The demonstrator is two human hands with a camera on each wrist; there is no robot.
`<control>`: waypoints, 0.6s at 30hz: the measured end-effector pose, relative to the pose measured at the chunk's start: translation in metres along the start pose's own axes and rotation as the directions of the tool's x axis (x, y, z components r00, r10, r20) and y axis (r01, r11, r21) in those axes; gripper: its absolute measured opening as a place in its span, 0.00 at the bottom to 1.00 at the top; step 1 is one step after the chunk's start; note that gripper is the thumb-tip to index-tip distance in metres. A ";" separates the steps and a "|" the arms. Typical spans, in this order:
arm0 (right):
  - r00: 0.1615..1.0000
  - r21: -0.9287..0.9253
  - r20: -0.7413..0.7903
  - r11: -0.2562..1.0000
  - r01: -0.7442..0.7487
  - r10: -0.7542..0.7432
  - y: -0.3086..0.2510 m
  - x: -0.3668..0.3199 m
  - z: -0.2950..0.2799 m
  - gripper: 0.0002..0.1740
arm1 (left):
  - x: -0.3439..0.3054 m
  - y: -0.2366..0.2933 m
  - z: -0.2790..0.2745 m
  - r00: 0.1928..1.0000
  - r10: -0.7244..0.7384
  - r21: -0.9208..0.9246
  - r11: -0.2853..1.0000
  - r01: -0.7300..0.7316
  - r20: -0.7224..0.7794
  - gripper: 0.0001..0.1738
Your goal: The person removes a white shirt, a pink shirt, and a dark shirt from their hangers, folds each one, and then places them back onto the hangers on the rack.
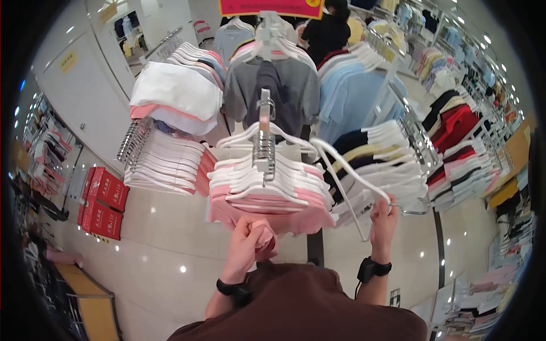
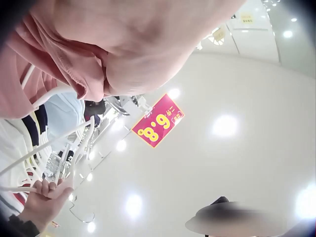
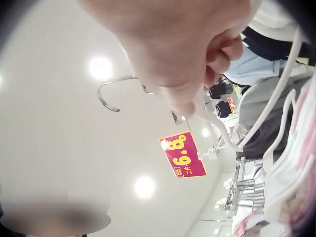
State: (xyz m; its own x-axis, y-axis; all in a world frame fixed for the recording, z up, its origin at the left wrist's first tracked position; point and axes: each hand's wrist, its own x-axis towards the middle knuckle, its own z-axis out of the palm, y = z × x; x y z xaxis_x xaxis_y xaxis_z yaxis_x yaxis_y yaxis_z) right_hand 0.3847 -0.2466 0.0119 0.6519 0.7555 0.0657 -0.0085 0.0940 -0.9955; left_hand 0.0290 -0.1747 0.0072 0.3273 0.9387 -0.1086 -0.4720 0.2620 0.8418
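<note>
My left hand grips a bunched piece of pink cloth at the front of the rack. In the left wrist view the pink cloth hangs in folds beside the thumb side of the palm. Just behind it are pink shirts on white hangers. Off to the right, my right hand holds a bare white hanger near its neck, tilted, with its bar slanting down. The hanger's metal hook sticks out past the fingers in the right wrist view.
A metal rail carries the pink shirts' hangers. White hangers with clothes line the left, light blue shirts the back right. Red boxes stand on the floor at left. A person in black is behind the racks.
</note>
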 end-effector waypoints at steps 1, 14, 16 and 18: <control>0.995 0.233 -0.098 0.972 -0.013 0.037 -0.002 -0.010 0.009 0.18 | 0.004 0.003 0.014 0.999 0.020 0.010 1.000 -0.021 0.028 0.06; 0.925 0.724 0.348 0.670 -0.163 -0.151 -0.044 -0.045 0.056 0.47 | 0.009 -0.016 0.061 0.997 -0.065 -0.006 0.998 0.065 -0.041 0.12; 0.884 0.784 0.429 0.563 -0.261 -0.188 -0.048 -0.043 0.064 0.47 | 0.006 -0.013 0.065 0.994 -0.099 0.022 0.995 0.100 -0.045 0.10; 0.883 0.797 0.419 0.550 -0.248 -0.210 -0.046 -0.039 0.073 0.46 | -0.004 -0.002 0.078 0.995 -0.090 0.023 0.996 0.091 -0.033 0.08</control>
State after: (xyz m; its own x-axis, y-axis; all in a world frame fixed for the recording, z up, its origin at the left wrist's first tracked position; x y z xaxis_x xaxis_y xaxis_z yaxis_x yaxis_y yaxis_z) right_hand 0.3044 -0.2326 0.0598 0.2594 0.9195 0.2954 -0.7710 0.3813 -0.5101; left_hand 0.0925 -0.1961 0.0477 0.3415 0.9181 -0.2011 -0.4217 0.3409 0.8402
